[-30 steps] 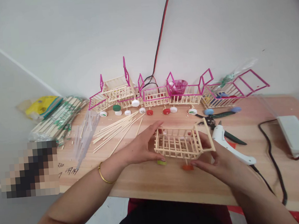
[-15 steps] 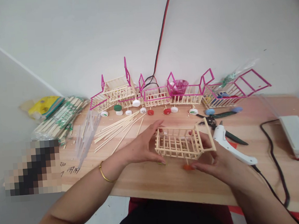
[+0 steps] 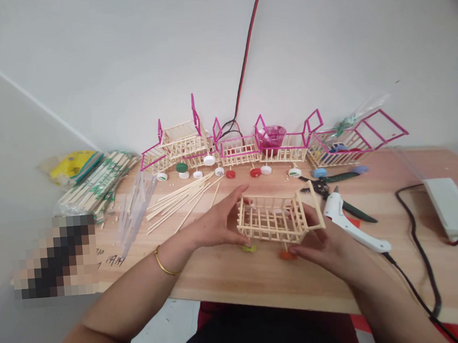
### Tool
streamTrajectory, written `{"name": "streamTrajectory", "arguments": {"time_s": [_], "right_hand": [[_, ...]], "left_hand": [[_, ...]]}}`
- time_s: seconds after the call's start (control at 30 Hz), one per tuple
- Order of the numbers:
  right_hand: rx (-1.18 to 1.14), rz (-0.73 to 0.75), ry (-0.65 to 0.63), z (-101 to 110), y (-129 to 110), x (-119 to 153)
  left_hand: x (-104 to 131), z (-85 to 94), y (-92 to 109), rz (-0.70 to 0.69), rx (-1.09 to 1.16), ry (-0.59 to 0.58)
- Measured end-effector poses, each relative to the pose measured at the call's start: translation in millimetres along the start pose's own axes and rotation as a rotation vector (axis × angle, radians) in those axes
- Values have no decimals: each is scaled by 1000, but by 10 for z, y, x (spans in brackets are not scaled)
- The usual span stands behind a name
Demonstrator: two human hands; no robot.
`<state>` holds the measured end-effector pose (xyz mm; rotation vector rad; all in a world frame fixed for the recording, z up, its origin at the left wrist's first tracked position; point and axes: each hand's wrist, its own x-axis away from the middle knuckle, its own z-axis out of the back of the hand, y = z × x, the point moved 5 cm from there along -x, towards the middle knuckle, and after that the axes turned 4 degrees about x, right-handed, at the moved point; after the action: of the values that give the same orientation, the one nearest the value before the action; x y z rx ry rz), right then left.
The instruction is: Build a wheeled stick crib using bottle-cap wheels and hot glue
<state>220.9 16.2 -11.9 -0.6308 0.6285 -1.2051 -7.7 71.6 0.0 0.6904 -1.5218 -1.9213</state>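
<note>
Between my hands is a small cart built of plain wooden sticks, with a frame like a handle at its right end. Bottle caps serve as its wheels: a yellow-green cap and an orange cap show on the near side. My left hand curves round the cart's left end, thumb low near the yellow-green cap. My right hand grips the right end, its thumb by the orange cap and its other fingers partly hidden behind the sticks.
Along the wall stand several stick carts with magenta-painted frames and cap wheels. Loose sticks and a bagged stick bundle lie left. To the right are a white glue gun, pruning shears, a white power box and a black cable.
The view has shifted slightly. The yellow-green cap under the cart's left end now shows more fully beneath my left thumb. Both hands keep their hold on the cart.
</note>
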Motion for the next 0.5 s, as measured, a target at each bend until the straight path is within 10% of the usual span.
{"name": "streamTrajectory", "arguments": {"time_s": [0.5], "right_hand": [[-45,24,65,-9,36,35]], "left_hand": [[-3,5,8,-11,-68,-3]]}}
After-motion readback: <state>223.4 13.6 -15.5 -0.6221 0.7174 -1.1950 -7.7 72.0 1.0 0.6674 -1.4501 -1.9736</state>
